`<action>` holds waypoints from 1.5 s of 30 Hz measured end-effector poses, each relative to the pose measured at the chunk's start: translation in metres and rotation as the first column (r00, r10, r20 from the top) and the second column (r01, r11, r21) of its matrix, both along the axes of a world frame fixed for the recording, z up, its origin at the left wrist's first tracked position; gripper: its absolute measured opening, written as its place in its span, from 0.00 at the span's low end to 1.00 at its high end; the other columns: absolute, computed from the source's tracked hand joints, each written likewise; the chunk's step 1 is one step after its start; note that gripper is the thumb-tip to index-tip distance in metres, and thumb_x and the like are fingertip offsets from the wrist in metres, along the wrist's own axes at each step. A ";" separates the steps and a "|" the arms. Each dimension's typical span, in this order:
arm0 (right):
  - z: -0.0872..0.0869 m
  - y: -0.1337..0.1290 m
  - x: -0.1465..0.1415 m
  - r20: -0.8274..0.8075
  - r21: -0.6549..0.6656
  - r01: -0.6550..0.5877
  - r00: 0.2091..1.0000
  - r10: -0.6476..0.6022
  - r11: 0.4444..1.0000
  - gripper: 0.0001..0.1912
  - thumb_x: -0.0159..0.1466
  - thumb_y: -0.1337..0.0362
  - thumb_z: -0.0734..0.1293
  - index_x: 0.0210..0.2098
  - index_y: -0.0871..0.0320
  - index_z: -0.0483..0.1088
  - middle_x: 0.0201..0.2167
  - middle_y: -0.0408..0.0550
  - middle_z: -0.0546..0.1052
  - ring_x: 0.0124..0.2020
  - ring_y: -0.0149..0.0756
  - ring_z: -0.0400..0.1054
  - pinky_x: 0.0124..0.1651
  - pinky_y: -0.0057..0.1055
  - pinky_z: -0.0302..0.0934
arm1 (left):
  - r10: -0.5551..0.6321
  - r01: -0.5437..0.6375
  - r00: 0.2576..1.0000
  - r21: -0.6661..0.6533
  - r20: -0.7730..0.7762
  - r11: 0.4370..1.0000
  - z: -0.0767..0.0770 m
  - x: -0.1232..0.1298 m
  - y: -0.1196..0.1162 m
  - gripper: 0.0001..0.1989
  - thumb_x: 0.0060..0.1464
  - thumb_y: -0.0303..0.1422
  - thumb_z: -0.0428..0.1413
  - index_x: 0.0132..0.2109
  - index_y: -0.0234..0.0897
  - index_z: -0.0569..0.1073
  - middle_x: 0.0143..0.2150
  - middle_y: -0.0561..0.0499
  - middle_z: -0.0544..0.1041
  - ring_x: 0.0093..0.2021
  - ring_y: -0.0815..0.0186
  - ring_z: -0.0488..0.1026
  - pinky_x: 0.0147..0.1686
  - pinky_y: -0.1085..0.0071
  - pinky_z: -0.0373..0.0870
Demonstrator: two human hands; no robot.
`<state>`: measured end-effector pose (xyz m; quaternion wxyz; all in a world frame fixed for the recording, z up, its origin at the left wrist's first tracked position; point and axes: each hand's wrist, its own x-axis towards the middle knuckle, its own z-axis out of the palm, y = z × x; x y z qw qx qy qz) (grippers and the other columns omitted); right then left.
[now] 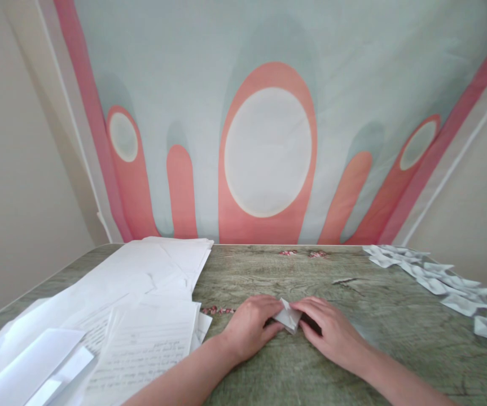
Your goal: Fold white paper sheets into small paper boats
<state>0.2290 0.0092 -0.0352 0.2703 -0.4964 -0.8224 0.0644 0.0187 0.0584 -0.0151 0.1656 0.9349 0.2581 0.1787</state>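
Observation:
A small folded piece of white paper (288, 317) is held between both hands just above the wood-patterned table (268, 276). My left hand (255, 324) grips its left side, fingers on top and thumb at the near edge. On the other side, my right hand (328, 327) pinches the right corner between fingertips and thumb. The paper has creased, pointed edges. Its underside is hidden.
Loose white sheets (141, 265) cover the left of the table, some with handwriting (150, 344). Folded white strips (40, 361) lie at the near left. Several folded paper pieces (433, 276) line the right edge. A coral-and-grey patterned cloth (268, 152) rises behind.

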 end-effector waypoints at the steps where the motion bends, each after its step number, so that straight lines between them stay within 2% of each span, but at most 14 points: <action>1: 0.000 0.000 0.000 -0.005 0.004 -0.003 1.000 0.003 1.000 0.15 0.60 0.72 0.59 0.44 0.56 0.69 0.39 0.49 0.74 0.41 0.38 0.66 0.46 0.37 0.61 | 0.008 -0.008 1.000 -0.001 0.001 1.000 -0.001 0.000 0.001 0.12 0.57 0.33 0.52 0.48 0.40 0.70 0.44 0.51 0.75 0.46 0.64 0.70 0.48 0.70 0.62; 7: -0.005 0.003 0.002 -0.011 0.023 -0.053 0.999 0.054 0.998 0.13 0.62 0.71 0.60 0.42 0.52 0.71 0.40 0.46 0.75 0.42 0.37 0.66 0.45 0.35 0.61 | 0.057 -0.059 0.996 0.019 0.069 0.998 -0.012 0.000 0.005 0.07 0.56 0.32 0.52 0.40 0.41 0.74 0.41 0.53 0.76 0.45 0.65 0.70 0.48 0.71 0.62; 14: -0.007 0.005 0.000 -0.103 -0.046 0.019 0.994 -0.024 0.999 0.09 0.64 0.67 0.60 0.36 0.54 0.72 0.35 0.46 0.73 0.38 0.37 0.66 0.42 0.35 0.60 | 0.141 -0.146 0.985 0.049 0.097 0.988 -0.012 0.001 0.005 0.04 0.53 0.30 0.55 0.34 0.39 0.75 0.36 0.52 0.77 0.41 0.64 0.70 0.45 0.68 0.62; 19: -0.009 0.008 0.002 -0.171 -0.108 0.045 0.983 -0.063 0.993 0.08 0.63 0.64 0.60 0.31 0.54 0.70 0.32 0.45 0.72 0.36 0.37 0.66 0.40 0.33 0.60 | 0.207 -0.209 0.970 0.005 0.130 0.978 -0.013 0.002 0.006 0.02 0.51 0.30 0.58 0.31 0.38 0.74 0.33 0.53 0.75 0.37 0.65 0.69 0.41 0.70 0.63; 28: -0.011 0.014 0.005 -0.289 -0.215 0.060 0.950 -0.122 0.975 0.08 0.61 0.62 0.63 0.27 0.55 0.70 0.32 0.44 0.70 0.36 0.35 0.66 0.41 0.31 0.59 | 0.257 -0.245 0.956 -0.098 0.140 0.965 -0.016 0.001 0.011 0.02 0.49 0.30 0.58 0.29 0.38 0.73 0.32 0.52 0.74 0.37 0.64 0.68 0.40 0.70 0.63; 35: -0.008 0.013 0.005 -0.300 -0.260 0.046 0.945 -0.126 0.964 0.08 0.60 0.60 0.64 0.27 0.56 0.71 0.33 0.45 0.70 0.36 0.36 0.65 0.41 0.30 0.58 | 0.279 -0.256 0.950 -0.163 0.139 0.953 -0.016 0.001 0.013 0.03 0.49 0.30 0.57 0.28 0.38 0.74 0.33 0.52 0.74 0.38 0.64 0.68 0.41 0.70 0.63; 45: -0.011 0.016 -0.002 -0.312 -0.249 0.102 0.933 -0.179 0.963 0.11 0.61 0.61 0.62 0.24 0.56 0.70 0.31 0.45 0.69 0.36 0.35 0.65 0.41 0.31 0.57 | 0.271 -0.248 0.946 -0.141 0.177 0.958 -0.023 0.001 0.015 0.06 0.52 0.30 0.54 0.29 0.38 0.73 0.34 0.51 0.72 0.40 0.64 0.67 0.42 0.69 0.61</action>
